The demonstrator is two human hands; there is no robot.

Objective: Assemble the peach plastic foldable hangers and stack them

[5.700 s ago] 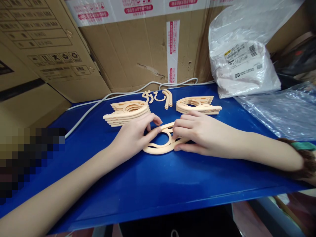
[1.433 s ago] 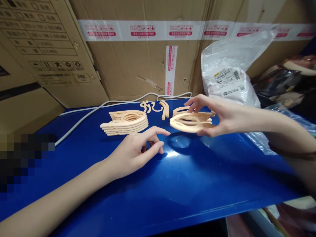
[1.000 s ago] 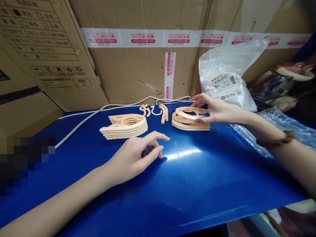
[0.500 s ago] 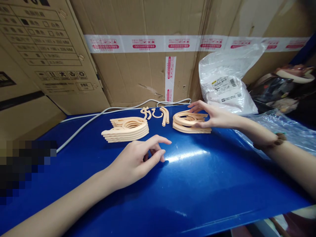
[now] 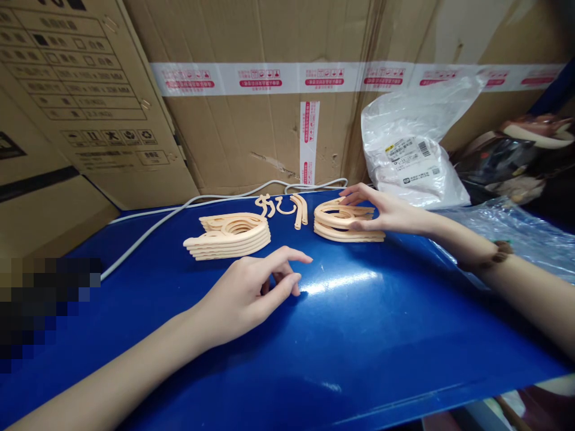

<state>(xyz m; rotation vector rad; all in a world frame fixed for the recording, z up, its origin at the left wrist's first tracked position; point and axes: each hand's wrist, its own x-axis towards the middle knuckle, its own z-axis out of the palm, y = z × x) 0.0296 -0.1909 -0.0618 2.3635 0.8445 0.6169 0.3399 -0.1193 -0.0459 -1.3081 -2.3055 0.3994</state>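
Note:
My right hand (image 5: 375, 209) spans the top of the right stack of beige plastic hanger pieces (image 5: 330, 232), thumb on the near side and fingers over the far side. A gap shows between the upper piece under this hand and those below. Nothing is in my left hand (image 5: 256, 290), which hovers over the blue table with its index finger stretched and the others loosely curled. Just beyond it lies the left stack of hanger pieces (image 5: 233, 242). Between the stacks, farther back, are small beige hooks (image 5: 285, 208) and two curved arm pieces (image 5: 299, 212).
The blue table (image 5: 350, 347) backs onto a large cardboard box (image 5: 251, 131) with printed tape. A white cable (image 5: 148, 242) runs along the back and left. At the back right are a white labelled plastic bag (image 5: 413, 161) and crumpled clear plastic (image 5: 516, 236).

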